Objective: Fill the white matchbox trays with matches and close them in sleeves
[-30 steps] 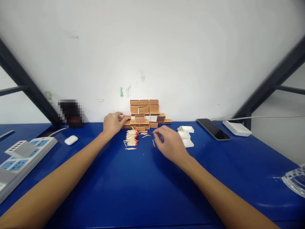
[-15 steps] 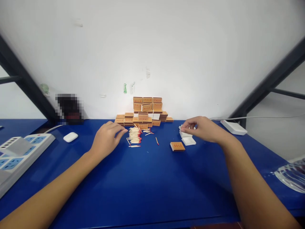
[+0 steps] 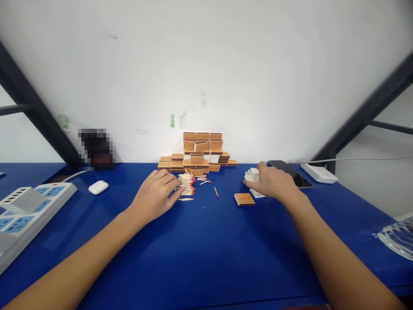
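Note:
A pile of red-tipped matches (image 3: 186, 185) lies on the blue table (image 3: 200, 249). My left hand (image 3: 158, 191) reaches the pile's left end, thumb and fingers apart and touching the match ends. Farther right, several white inner matchbox trays (image 3: 253, 175) are stacked. My right hand (image 3: 272, 181) has its thumb at their near left side and its fingers behind, closed around the upper tray; the far fingertips are hidden. Just in front, an orange matchbox (image 3: 244, 199) lies flat. A single match (image 3: 216, 192) and a small group of matches (image 3: 203, 179) lie right of the pile.
Stacked orange matchboxes (image 3: 202, 150) stand against the white wall. A black phone (image 3: 295, 174) and a white flat box (image 3: 319, 173) lie behind my right hand. At left are a white earphone case (image 3: 98, 187) and a power strip (image 3: 48, 211); clear plastic (image 3: 398, 237) is at right.
My left hand has moved right onto the match ends, its pinch opening. My right hand has spread from a pinch and lowered around the white trays, uncovering the phone behind. The view has shifted slightly.

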Demonstrator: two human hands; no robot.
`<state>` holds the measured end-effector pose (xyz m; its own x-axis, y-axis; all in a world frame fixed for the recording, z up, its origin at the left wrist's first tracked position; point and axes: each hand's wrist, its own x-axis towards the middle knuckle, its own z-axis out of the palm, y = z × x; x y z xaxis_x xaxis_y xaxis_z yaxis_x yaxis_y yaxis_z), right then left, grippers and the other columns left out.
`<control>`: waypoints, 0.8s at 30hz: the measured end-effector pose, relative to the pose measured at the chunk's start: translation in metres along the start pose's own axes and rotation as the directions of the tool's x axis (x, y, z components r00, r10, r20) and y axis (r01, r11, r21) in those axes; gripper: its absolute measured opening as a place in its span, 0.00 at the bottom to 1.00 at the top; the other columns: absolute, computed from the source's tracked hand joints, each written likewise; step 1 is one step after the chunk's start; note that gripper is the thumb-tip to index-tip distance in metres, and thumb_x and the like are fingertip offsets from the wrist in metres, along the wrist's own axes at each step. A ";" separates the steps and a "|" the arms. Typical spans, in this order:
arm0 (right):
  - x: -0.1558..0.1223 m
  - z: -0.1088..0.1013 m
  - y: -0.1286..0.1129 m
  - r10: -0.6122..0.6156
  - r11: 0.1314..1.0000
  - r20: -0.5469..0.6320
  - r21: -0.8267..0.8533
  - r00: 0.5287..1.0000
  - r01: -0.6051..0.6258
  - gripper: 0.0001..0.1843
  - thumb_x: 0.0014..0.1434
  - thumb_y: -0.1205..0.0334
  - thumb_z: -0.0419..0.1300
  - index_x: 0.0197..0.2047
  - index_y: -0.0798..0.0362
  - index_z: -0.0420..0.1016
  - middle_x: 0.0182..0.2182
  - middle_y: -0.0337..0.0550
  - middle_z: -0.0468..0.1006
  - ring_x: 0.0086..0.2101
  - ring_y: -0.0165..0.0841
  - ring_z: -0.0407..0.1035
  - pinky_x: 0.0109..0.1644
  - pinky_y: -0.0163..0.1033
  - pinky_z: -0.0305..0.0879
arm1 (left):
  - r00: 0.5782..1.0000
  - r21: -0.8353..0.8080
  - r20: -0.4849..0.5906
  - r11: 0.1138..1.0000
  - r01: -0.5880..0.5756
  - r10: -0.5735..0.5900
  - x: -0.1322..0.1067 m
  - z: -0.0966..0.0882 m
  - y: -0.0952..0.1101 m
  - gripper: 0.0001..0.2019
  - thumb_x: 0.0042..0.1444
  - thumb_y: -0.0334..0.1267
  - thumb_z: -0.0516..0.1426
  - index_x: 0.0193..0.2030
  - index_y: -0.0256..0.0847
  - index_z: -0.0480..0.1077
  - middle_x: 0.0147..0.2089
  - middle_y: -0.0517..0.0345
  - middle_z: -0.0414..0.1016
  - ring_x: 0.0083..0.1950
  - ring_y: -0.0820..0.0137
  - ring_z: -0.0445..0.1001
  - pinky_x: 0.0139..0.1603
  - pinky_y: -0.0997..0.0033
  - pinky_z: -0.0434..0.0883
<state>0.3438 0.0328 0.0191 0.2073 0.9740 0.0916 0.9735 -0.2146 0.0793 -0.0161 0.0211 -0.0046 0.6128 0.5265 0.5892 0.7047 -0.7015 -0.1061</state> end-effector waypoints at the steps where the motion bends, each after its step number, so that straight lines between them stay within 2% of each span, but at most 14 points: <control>1: 0.000 0.001 -0.001 -0.002 1.000 0.003 0.003 1.000 0.002 0.36 0.62 0.40 0.59 0.59 0.62 0.68 0.48 0.67 0.81 0.47 0.58 0.78 0.44 0.51 0.68 | 1.000 -0.002 0.002 1.000 -0.001 0.001 0.000 0.000 0.000 0.13 0.72 0.43 0.54 0.44 0.41 0.78 0.40 0.53 0.82 0.44 0.61 0.75 0.44 0.60 0.65; 6: -0.005 -0.006 -0.001 -0.030 1.000 -0.026 -0.001 0.999 0.030 0.33 0.61 0.43 0.58 0.60 0.59 0.67 0.45 0.64 0.82 0.45 0.56 0.78 0.40 0.48 0.66 | 1.000 0.004 0.025 1.000 -0.005 0.005 0.001 -0.006 -0.001 0.13 0.72 0.42 0.53 0.44 0.41 0.79 0.40 0.52 0.82 0.44 0.61 0.75 0.44 0.59 0.66; 9: -0.022 -0.012 -0.019 -0.175 0.979 -0.121 0.081 0.977 0.185 0.32 0.62 0.43 0.58 0.60 0.56 0.68 0.39 0.55 0.83 0.39 0.50 0.78 0.36 0.44 0.63 | 0.999 -0.001 0.034 1.000 -0.007 0.007 0.002 -0.008 0.004 0.14 0.72 0.43 0.53 0.44 0.41 0.79 0.39 0.52 0.82 0.42 0.61 0.75 0.43 0.59 0.67; 11: -0.042 -0.013 -0.042 -0.358 0.896 -0.179 0.210 0.916 0.392 0.31 0.61 0.42 0.59 0.60 0.53 0.69 0.37 0.50 0.83 0.35 0.45 0.78 0.34 0.42 0.63 | 0.999 -0.051 0.045 0.998 -0.020 0.023 0.001 -0.008 0.011 0.14 0.71 0.47 0.55 0.45 0.41 0.79 0.40 0.52 0.82 0.42 0.61 0.75 0.44 0.59 0.69; 13: -0.064 -0.010 -0.066 -0.520 0.767 -0.210 0.312 0.828 0.561 0.27 0.61 0.46 0.61 0.59 0.50 0.71 0.37 0.46 0.83 0.34 0.42 0.77 0.36 0.42 0.64 | 0.996 -0.137 0.070 0.990 -0.041 0.051 -0.001 -0.007 0.020 0.16 0.68 0.51 0.58 0.48 0.41 0.78 0.43 0.51 0.83 0.44 0.60 0.77 0.47 0.58 0.72; 15: -0.080 -0.005 -0.084 -0.595 0.718 -0.180 0.317 0.783 0.619 0.25 0.59 0.48 0.64 0.57 0.49 0.72 0.34 0.45 0.83 0.33 0.43 0.77 0.35 0.42 0.62 | 0.991 -0.219 0.107 0.974 -0.056 0.081 -0.003 -0.004 0.028 0.20 0.63 0.55 0.61 0.52 0.42 0.78 0.50 0.49 0.82 0.50 0.57 0.78 0.54 0.54 0.73; 17: -0.085 -0.001 -0.090 -0.627 0.697 -0.160 0.323 0.762 0.641 0.22 0.59 0.47 0.66 0.53 0.48 0.74 0.33 0.44 0.83 0.32 0.43 0.76 0.33 0.41 0.60 | 0.983 -0.259 0.163 0.965 -0.038 0.082 -0.005 -0.002 0.034 0.25 0.59 0.59 0.64 0.51 0.40 0.78 0.49 0.48 0.81 0.50 0.56 0.79 0.54 0.53 0.74; 20: -0.073 0.002 -0.083 -0.603 0.678 -0.135 0.434 0.786 0.594 0.19 0.61 0.45 0.65 0.50 0.47 0.75 0.30 0.39 0.81 0.31 0.39 0.75 0.32 0.41 0.60 | 0.970 -0.260 0.235 0.966 0.004 0.059 -0.006 0.000 0.037 0.28 0.56 0.62 0.65 0.51 0.39 0.79 0.45 0.48 0.80 0.47 0.55 0.78 0.50 0.53 0.75; 22: -0.057 0.005 -0.074 -0.536 0.689 -0.126 0.505 0.835 0.519 0.15 0.65 0.45 0.61 0.46 0.47 0.76 0.29 0.38 0.80 0.30 0.37 0.73 0.33 0.40 0.61 | 0.969 -0.246 0.244 0.969 0.029 0.032 -0.007 0.003 0.038 0.28 0.57 0.63 0.64 0.50 0.39 0.79 0.45 0.48 0.79 0.47 0.55 0.78 0.49 0.52 0.75; 24: -0.043 0.011 -0.070 -0.423 0.763 -0.132 0.482 0.896 0.431 0.15 0.65 0.46 0.61 0.39 0.49 0.75 0.30 0.40 0.79 0.31 0.37 0.73 0.33 0.41 0.61 | 0.972 -0.233 0.235 0.970 0.061 -0.004 -0.007 0.007 0.040 0.28 0.57 0.63 0.64 0.49 0.39 0.80 0.44 0.48 0.79 0.47 0.54 0.78 0.48 0.51 0.75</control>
<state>0.2680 0.0064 -0.0010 -0.2388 0.9543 0.1795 0.8788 0.2910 -0.3783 0.0105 -0.0073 -0.0188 0.6766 0.6276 0.3851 0.6377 -0.7609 0.1197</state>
